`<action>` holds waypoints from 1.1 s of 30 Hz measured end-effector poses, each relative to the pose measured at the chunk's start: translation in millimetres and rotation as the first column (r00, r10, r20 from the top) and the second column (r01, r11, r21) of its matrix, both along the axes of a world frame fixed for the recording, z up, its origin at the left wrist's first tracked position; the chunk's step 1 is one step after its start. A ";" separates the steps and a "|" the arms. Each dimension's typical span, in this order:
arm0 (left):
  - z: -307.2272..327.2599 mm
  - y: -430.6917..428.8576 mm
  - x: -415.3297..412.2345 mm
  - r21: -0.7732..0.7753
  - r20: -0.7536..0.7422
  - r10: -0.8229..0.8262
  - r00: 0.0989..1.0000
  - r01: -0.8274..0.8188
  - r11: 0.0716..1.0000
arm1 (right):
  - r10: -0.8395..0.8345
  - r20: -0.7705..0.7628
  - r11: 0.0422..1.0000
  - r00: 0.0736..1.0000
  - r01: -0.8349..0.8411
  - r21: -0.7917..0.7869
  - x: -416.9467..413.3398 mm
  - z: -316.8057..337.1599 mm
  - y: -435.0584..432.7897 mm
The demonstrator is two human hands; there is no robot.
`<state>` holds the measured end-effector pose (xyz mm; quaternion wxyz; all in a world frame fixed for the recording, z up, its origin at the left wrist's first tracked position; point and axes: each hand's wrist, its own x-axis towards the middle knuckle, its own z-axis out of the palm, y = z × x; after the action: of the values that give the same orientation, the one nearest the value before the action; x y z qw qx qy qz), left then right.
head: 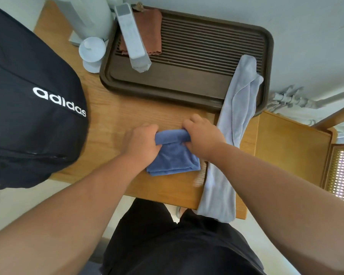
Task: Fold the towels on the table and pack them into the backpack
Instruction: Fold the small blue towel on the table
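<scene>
The rolled far edge of the blue towel [175, 155] is pinched at either end by the left hand [141, 142] and the right hand [203, 135], both curled round the cloth (several layers are seen at its near edge). It is laid on the wooden table [111, 116]; a pale grey towel [232, 124] is draped just right, the black backpack [28, 96] well left.

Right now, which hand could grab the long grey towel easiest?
Probably the right hand: it grips the blue towel just beside the grey towel. The left hand grips the other end, over toward the backpack.
</scene>
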<state>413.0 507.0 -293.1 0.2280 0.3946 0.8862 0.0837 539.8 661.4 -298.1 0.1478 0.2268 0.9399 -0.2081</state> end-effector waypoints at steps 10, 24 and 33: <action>2.0 -7.4 -13.4 0.041 -0.193 -0.300 0.934 0.314 0.949 | -0.005 0.028 0.999 1.000 0.003 0.049 3.4 -0.9 -18.8; -35.0 -71.9 58.3 -0.207 -0.105 -0.439 0.892 0.412 0.887 | 0.037 -0.348 0.999 0.937 -0.025 0.037 63.6 -19.8 -29.0; -20.8 -63.4 57.7 -0.227 0.082 -0.325 0.942 0.335 0.914 | 0.199 -0.112 0.980 0.973 -0.197 0.036 38.4 -13.2 -35.6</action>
<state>470.7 443.5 -313.9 0.3032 0.5064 0.8054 -0.0545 578.2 625.8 -311.3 0.1105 0.1214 0.9672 -0.1936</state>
